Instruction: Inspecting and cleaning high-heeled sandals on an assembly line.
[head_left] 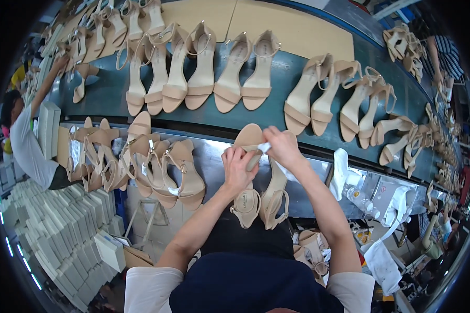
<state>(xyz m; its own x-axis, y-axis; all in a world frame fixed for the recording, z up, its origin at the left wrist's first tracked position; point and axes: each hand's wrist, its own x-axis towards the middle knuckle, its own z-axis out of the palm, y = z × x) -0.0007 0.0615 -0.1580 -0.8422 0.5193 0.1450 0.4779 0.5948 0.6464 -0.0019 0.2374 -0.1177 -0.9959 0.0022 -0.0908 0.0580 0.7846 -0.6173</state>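
In the head view, two sandals lie side by side on the metal table [214, 156], heel ends at its near edge. The left hand [238, 169] curls its fingers over the left sandal [245, 201]; the right hand [283, 148], above the right sandal [275, 188], pinches one small white cloth [265, 147]. Bare metal lies open left of the hands, up to a cluster of sandals [189, 182]. Past a dark gap, six sandals [201, 68] fill the far middle of the green surface [107, 96].

We wear pale, loose short sleeves [146, 289] and a dark navy front piece [256, 281], with black cloth [219, 237] below it; our forearms [206, 214] and hands [237, 169] are bare.
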